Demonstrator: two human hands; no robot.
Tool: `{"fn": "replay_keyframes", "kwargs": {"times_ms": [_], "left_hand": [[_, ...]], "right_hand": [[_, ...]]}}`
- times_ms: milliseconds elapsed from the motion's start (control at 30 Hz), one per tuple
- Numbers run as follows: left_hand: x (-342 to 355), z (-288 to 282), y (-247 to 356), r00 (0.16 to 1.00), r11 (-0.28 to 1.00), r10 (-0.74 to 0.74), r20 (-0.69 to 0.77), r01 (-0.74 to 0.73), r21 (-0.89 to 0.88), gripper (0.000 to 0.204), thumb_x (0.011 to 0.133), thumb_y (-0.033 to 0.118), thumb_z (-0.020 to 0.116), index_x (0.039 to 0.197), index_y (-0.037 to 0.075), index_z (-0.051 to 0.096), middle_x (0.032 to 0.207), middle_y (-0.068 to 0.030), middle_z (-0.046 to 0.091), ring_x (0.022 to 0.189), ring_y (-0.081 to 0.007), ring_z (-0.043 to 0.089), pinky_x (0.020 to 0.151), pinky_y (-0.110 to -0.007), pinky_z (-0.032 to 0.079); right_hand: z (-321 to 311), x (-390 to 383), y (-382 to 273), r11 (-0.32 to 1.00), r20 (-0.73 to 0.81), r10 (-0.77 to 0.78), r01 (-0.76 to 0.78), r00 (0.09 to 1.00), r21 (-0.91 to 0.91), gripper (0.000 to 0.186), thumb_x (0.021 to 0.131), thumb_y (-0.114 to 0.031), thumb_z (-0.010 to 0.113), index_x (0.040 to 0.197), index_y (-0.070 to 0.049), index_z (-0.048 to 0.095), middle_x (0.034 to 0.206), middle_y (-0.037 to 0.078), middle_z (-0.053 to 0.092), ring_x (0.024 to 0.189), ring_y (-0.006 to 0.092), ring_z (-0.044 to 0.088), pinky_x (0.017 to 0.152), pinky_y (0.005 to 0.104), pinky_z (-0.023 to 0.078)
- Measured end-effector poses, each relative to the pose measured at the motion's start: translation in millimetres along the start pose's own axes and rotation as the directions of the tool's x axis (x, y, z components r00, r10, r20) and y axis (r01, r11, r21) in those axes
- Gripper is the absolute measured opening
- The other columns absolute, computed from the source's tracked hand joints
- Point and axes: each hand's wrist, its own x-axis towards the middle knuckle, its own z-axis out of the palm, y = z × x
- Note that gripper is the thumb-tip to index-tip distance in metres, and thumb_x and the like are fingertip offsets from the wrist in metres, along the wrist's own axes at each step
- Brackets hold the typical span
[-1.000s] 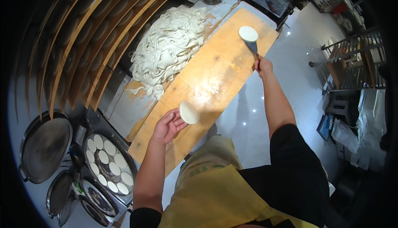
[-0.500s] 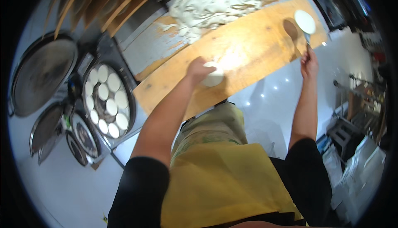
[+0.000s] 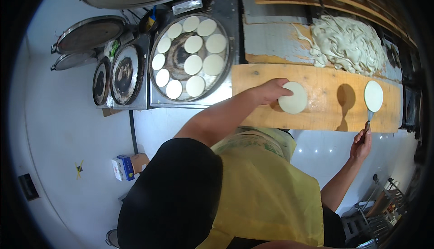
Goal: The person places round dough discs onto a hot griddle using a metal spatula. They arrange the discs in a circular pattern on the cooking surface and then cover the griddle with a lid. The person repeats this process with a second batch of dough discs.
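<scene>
Two dough discs are lying on the worktop [image 3: 325, 113]: left hand [image 3: 270, 90] is pinching the near disc [image 3: 293, 98]; right hand [image 3: 361, 142], closed around a paddle [image 3: 373, 97], is carrying the other.

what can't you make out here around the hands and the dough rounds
Head view, the only one:
- Left hand: its palm side is turned away, so its grip on the dough round cannot be judged.
- Right hand: small and far off; the tool's handle is mostly hidden in it.
- Flat round on that tool: the blade beneath is covered.
- Dough strips: bent by the fisheye rim, too tangled to count.
</scene>
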Motion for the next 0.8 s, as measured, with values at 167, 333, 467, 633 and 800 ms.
{"fn": "replay_keyframes", "kwargs": {"times_ms": [167,333,467,633,800], "left_hand": [[-115,-165,29,0.977,0.979,0.206,-0.060,-0.206,0.004,0.043,0.092,0.004,0.064,0.133,0.000,0.054,0.121,-0.0090,0.065,0.110,-0.0191,0.062,0.095,-0.031,0.051],[-209,-355,29,0.896,0.959,0.266,-0.355,-0.206,0.197,0.039,0.091,0.005,0.064,0.130,0.004,0.059,0.113,-0.0062,0.069,0.100,-0.0152,0.065,0.088,-0.031,0.053],[-242,-453,13,0.869,0.973,0.206,-0.449,-0.134,0.188,0.033,0.091,0.002,0.062,0.123,0.005,0.062,0.106,-0.0053,0.071,0.092,-0.0138,0.066,0.084,-0.029,0.053],[-229,-507,-19,0.866,0.922,0.251,-0.431,-0.078,0.380,0.038,0.085,0.006,0.062,0.123,0.005,0.065,0.107,-0.0104,0.072,0.097,-0.0201,0.068,0.085,-0.033,0.052],[-224,-526,-36,0.845,0.877,0.274,-0.460,-0.022,0.481,0.032,0.088,0.003,0.059,0.118,0.007,0.067,0.102,-0.0068,0.071,0.090,-0.0160,0.066,0.081,-0.032,0.052]], "right_hand": [[135,-51,25,1.000,0.123,-0.004,0.003,0.992,0.013,0.040,0.105,-0.024,0.050,0.136,0.001,0.053,0.083,0.002,0.056,0.062,0.0079,0.046,0.055,0.0211,0.040],[262,-114,64,0.999,0.088,0.017,-0.013,0.996,-0.047,0.043,0.103,-0.029,0.053,0.131,0.003,0.056,0.077,0.002,0.054,0.059,0.0089,0.044,0.050,0.0220,0.035],[344,-155,84,0.994,0.091,0.089,-0.081,0.992,-0.078,0.043,0.102,-0.027,0.053,0.132,0.004,0.055,0.077,0.000,0.050,0.062,0.0079,0.044,0.052,0.0221,0.035],[397,-192,79,0.964,0.164,0.121,-0.076,0.979,-0.256,0.044,0.102,-0.026,0.054,0.133,0.005,0.055,0.078,-0.002,0.049,0.064,0.0060,0.041,0.054,0.0208,0.032],[432,-207,69,0.938,0.150,0.103,-0.046,0.983,-0.345,0.044,0.100,-0.025,0.054,0.132,0.006,0.055,0.078,-0.003,0.047,0.064,0.0053,0.040,0.054,0.0199,0.029]]}}
